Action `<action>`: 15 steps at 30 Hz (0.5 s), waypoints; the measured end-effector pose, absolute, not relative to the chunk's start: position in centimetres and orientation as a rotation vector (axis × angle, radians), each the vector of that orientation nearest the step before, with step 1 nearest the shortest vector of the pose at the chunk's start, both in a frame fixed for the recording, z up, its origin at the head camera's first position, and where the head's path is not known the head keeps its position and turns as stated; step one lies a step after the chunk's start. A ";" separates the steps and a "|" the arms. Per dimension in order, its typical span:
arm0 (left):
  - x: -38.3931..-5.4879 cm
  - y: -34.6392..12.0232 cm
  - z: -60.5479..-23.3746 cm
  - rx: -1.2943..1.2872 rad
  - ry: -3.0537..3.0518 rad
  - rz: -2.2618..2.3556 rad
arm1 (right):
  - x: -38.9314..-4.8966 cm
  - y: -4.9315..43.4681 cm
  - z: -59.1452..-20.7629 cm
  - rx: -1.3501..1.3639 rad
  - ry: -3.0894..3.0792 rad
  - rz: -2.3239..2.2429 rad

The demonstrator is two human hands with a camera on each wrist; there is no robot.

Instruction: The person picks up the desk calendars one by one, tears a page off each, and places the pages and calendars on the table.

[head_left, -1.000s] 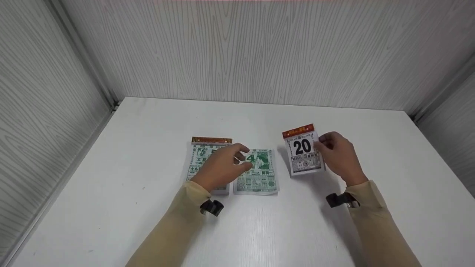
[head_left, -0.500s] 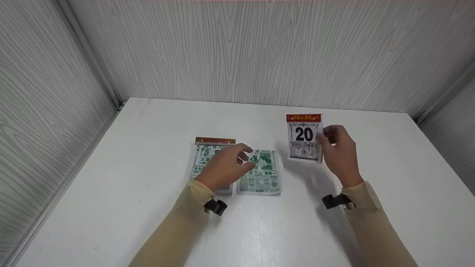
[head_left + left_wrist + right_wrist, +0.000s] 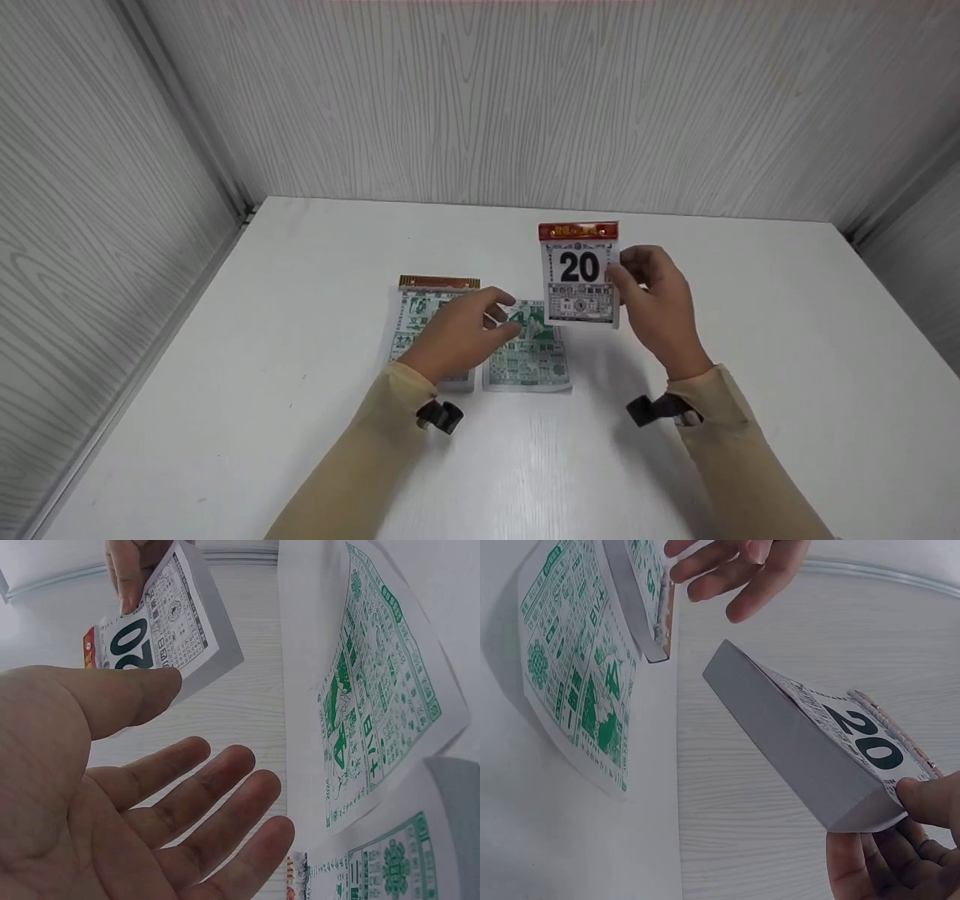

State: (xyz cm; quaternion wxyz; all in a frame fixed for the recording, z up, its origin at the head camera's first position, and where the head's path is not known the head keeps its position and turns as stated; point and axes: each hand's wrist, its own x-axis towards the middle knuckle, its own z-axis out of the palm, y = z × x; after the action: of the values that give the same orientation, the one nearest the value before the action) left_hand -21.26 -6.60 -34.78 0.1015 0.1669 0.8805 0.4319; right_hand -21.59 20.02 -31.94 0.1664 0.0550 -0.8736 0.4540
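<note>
My right hand grips a small, thick tear-off calendar by its right edge, thumb on the front and fingers behind. It has a red header strip and a large black 20, and is held up above the table. My left hand hovers over a larger green-printed tear-off calendar, its fingers relaxed and holding nothing. Beside that calendar lies a loose green calendar sheet with a 4 on it, its edges curling up in the right wrist view. The left hand covers part of both green prints.
The white table reaches back to a pale wood-grain panel. Similar panels stand at the left and right sides. Each wrist carries a black camera mount.
The small calendar has been raised, straightened from its tilt and carried left by my right hand, now overlapping the loose sheet's upper corner in view. My left hand stays nearly in place.
</note>
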 end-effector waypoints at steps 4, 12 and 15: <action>-21.4 -6.5 -34.5 0.483 2.602 1.307 | -21.1 19.7 -31.8 0.195 -2.470 1.373; -21.4 -6.2 -34.5 0.640 2.570 1.415 | -20.3 19.6 -32.3 0.313 -2.465 1.570; -21.4 -6.3 -34.6 0.680 2.570 1.449 | -20.1 19.5 -32.2 0.330 -2.449 1.633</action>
State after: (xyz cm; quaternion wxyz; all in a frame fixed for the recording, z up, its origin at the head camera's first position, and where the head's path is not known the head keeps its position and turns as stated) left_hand -21.37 -6.27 -34.55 0.0567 0.2243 0.8474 0.4778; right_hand -20.06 19.54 -32.24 0.0897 0.1110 -0.8235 0.5491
